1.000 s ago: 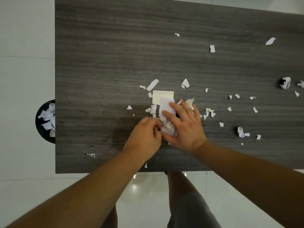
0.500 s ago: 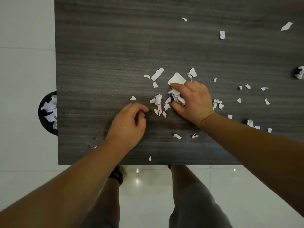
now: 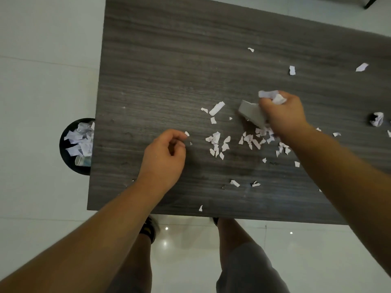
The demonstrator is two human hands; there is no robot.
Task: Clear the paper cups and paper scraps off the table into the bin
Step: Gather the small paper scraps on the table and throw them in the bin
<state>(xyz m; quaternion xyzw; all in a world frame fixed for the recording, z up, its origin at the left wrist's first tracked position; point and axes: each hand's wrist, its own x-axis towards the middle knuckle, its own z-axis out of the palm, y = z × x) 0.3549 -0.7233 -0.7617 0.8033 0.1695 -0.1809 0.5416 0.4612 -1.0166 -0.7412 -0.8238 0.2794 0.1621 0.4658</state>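
Several white paper scraps (image 3: 218,142) lie scattered over the dark wooden table (image 3: 169,66). My right hand (image 3: 283,113) is lifted a little above the table, shut on a handful of scraps and a white card (image 3: 251,114) that sticks out to its left. My left hand (image 3: 165,155) rests on the table with fingers curled, pinching a tiny scrap (image 3: 187,133) at its fingertips. A crumpled paper ball (image 3: 377,119) sits at the far right. The black bin (image 3: 77,144) stands on the floor beside the table's left edge, partly hidden under it, with paper inside.
More loose scraps lie at the back right (image 3: 292,70) and near the front edge (image 3: 200,208). White tiled floor (image 3: 42,81) surrounds the table. My legs show below the table's front edge.
My hands have moved apart. My right hand gathered scraps and the card and lifted them off the table. My left hand slid left and pinched a small scrap.
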